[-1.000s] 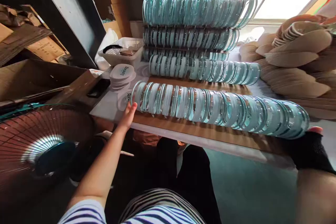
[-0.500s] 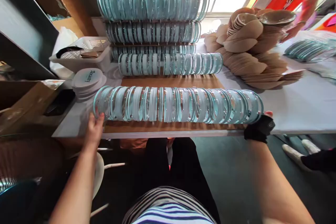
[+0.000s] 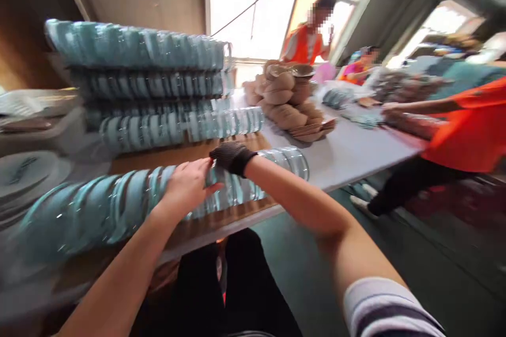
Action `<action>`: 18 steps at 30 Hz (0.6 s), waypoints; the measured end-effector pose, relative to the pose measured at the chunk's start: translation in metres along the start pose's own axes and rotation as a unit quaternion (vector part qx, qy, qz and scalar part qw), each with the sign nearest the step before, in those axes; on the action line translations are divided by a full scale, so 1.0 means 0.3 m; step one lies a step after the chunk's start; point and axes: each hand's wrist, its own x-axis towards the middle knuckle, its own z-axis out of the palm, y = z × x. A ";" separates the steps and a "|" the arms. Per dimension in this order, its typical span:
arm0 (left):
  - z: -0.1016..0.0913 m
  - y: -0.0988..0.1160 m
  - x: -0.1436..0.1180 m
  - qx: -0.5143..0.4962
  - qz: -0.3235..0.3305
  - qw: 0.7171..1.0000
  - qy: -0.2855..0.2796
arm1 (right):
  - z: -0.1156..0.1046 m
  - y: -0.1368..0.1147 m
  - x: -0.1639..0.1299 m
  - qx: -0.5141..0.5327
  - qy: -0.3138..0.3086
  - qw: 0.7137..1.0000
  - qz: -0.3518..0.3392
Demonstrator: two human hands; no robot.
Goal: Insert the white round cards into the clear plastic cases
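Observation:
A long row of clear, teal-edged round bands [image 3: 134, 197] lies along the front of the table. Over its middle, my bare left hand [image 3: 190, 179] reaches with its thumb apart from the fingers; it looks open. My right hand [image 3: 231, 157], in a dark fingerless glove, is just beyond, palm down. The fingertips of both hands meet or overlap above the row. Blur and the glove hide how the right fingers are bent. Whether anything small is between the hands does not show.
Similar rows of bands [image 3: 146, 84] are stacked behind. Tan cup-shaped pieces [image 3: 282, 89] are heaped right of them. A white basket [image 3: 43, 137] and round white discs [image 3: 27, 174] are at left. A person in orange [image 3: 466, 126] works at the table's right side; others are farther back.
Both hands have left the two ends of the front row and come together over its middle. My view has swung right and up, bringing other people into sight.

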 end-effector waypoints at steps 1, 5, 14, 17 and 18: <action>0.023 -0.012 -0.001 0.004 0.004 1.000 0.013 | -0.003 0.008 0.017 -0.026 -0.027 0.999 -0.013; 0.076 -0.051 -0.017 0.003 0.021 0.998 0.057 | -0.028 0.055 0.026 -0.069 -0.102 0.991 -0.054; 0.093 -0.040 -0.015 -0.001 0.001 0.998 0.066 | -0.035 0.010 0.022 -0.119 -0.100 0.984 -0.087; 0.082 -0.043 -0.017 -0.017 0.007 0.998 0.062 | 0.002 0.038 0.022 -0.046 -0.034 0.997 -0.057; 0.072 -0.043 -0.020 -0.021 0.008 0.998 0.056 | 0.016 0.053 0.023 -0.015 -0.013 0.999 -0.041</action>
